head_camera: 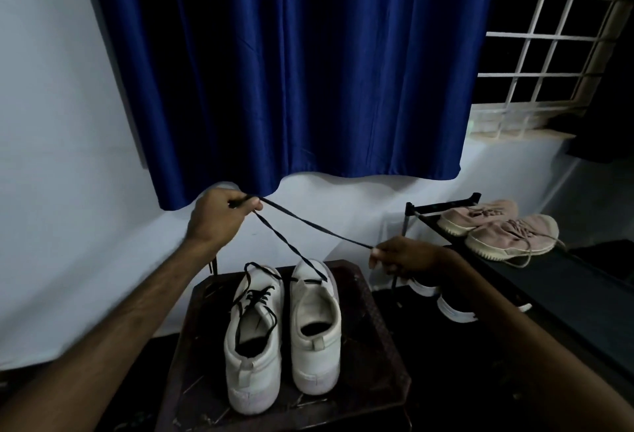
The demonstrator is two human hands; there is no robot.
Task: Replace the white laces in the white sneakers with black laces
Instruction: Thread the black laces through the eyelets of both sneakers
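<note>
Two white sneakers stand side by side on a dark brown stool [374, 346], heels toward me. The left sneaker [254, 346] carries a black lace through its eyelets, loosely. The right sneaker [317, 328] has a black lace [308, 225] threaded only through its front eyelets. Both ends of that lace rise from the toe. My left hand [219, 217] is raised above and left of the shoes, pinching one stretch of the lace. My right hand [401, 256] pinches the lace's tip at the right, and the lace is taut between the hands.
A blue curtain [291, 71] hangs on the wall behind. A black shoe rack [425, 215] at the right holds a pair of pink sneakers [504, 232], with dark shoes with white soles [453, 308] below. A barred window [555, 37] is at the upper right.
</note>
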